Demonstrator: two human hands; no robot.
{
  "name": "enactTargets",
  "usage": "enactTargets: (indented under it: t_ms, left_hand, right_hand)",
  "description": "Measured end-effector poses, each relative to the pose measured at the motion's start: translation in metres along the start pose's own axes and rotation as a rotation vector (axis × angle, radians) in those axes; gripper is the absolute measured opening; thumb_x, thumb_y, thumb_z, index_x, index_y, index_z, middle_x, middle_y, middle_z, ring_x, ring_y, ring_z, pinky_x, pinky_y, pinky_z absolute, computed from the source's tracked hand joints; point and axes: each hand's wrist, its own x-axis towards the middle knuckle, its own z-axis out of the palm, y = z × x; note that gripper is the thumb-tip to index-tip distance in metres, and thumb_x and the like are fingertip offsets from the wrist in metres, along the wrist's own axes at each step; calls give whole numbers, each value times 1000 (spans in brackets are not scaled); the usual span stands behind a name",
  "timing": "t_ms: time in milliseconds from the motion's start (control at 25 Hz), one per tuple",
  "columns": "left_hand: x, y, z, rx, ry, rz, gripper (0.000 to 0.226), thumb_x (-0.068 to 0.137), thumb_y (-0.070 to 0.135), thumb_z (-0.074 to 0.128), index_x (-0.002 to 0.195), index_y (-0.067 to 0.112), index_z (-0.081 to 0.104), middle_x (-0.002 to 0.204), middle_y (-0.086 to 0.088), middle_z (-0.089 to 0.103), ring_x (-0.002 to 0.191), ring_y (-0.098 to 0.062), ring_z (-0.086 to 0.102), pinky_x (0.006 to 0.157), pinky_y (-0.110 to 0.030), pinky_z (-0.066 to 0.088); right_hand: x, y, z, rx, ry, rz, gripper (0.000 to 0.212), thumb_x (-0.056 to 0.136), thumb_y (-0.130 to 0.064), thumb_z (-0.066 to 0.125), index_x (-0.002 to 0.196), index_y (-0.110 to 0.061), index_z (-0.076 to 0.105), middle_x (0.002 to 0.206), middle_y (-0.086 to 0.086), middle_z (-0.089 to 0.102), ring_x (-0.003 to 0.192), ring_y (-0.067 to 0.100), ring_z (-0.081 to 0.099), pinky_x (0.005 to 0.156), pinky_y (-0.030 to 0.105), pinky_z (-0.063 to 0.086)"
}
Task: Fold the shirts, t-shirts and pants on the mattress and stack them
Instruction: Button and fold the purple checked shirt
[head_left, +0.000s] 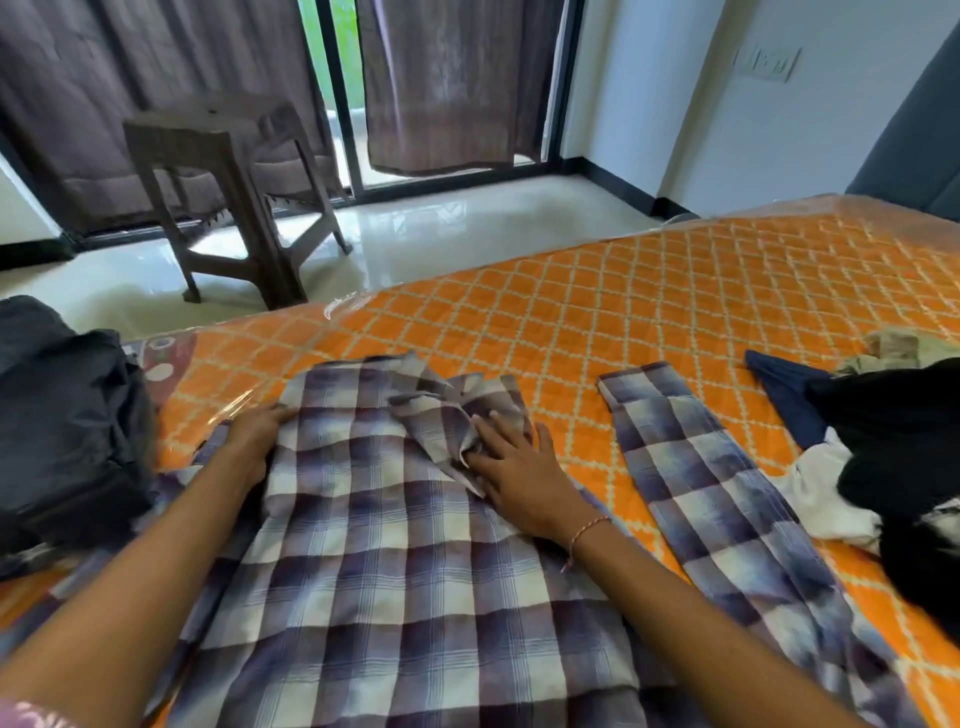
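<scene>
A purple-and-white checked shirt (384, 551) lies spread on the orange patterned mattress (649, 291). One sleeve (711, 499) stretches out flat to the right. My left hand (254, 441) rests on the shirt's left shoulder edge, its fingers laid over the cloth. Near the bunched collar, my right hand (514, 462) presses flat on the shirt with straight, spread fingers.
A dark folded garment (67, 431) sits at the mattress's left edge. To the right lies a heap of black, white and navy clothes (883, 447). Beyond the mattress are a shiny floor, a brown plastic chair (234, 197) and curtains.
</scene>
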Motion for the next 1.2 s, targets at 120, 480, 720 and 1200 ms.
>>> enactTargets:
  t_ms: [120, 480, 720, 1200]
  left_hand:
    - [3, -3, -6, -10, -32, -20, 33, 98, 6, 45, 130, -1, 48, 112, -23, 60, 69, -25, 56, 58, -35, 50]
    - [6, -9, -6, -60, -12, -37, 38, 99, 5, 44, 136, -1, 46, 122, -23, 58, 64, -21, 60, 59, -33, 54]
    - [17, -15, -3, -85, 59, -35, 35, 100, 4, 40, 134, -1, 48, 116, -21, 60, 69, -23, 54, 64, -37, 47]
    - [16, -2, -1, -12, 107, -54, 20, 88, -4, 60, 73, 9, 57, 69, -13, 63, 74, -26, 58, 62, -31, 53]
  right_hand:
    - [-4, 1, -19, 565, 460, 73, 30, 84, -10, 45, 93, -12, 73, 120, 11, 65, 116, 23, 57, 101, 45, 42]
    - [71, 32, -44, 510, -154, 127, 43, 90, -8, 56, 132, -15, 53, 107, 4, 58, 91, 19, 53, 81, 35, 41]
    - [71, 123, -86, 446, 394, 637, 17, 88, 0, 50, 90, 5, 66, 97, 24, 65, 81, 29, 54, 69, 30, 33]
    - [61, 137, -49, 493, 378, 924, 20, 94, -11, 50, 81, -1, 61, 83, 17, 57, 76, 30, 56, 58, 29, 33]
